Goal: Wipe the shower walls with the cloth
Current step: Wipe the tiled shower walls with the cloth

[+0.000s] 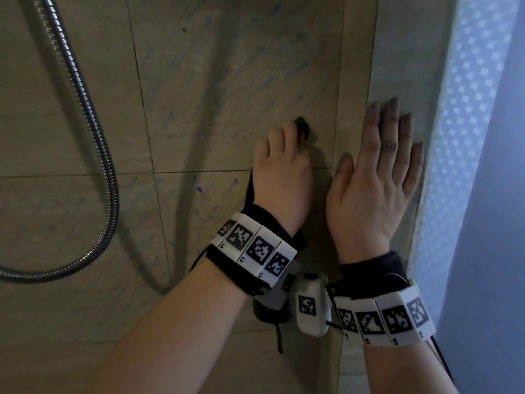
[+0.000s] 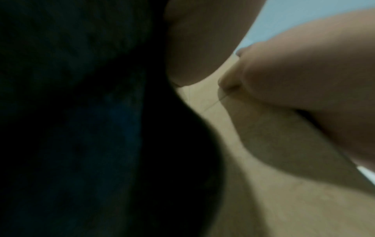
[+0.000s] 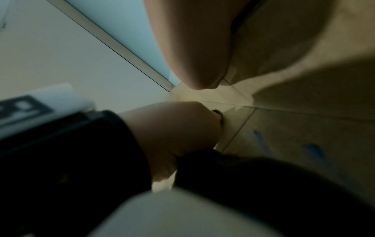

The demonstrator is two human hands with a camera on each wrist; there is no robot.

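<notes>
My left hand (image 1: 284, 160) grips a dark cloth (image 1: 303, 129) and presses it against the beige tiled back wall (image 1: 227, 81), near the corner. A tail of the cloth hangs down past my wrist. In the right wrist view the left hand (image 3: 174, 128) is curled round the cloth (image 3: 233, 176) against the tile. The left wrist view is mostly filled by the dark cloth (image 2: 81, 128). My right hand (image 1: 380, 172) lies flat, fingers straight, on the narrow side wall (image 1: 412, 66) beside the corner, holding nothing.
A metal shower hose (image 1: 93, 137) loops down the wall at the left. A frosted, patterned glass panel (image 1: 468, 137) stands at the right edge. Small blue streaks (image 1: 200, 190) mark the tiles left of my left hand.
</notes>
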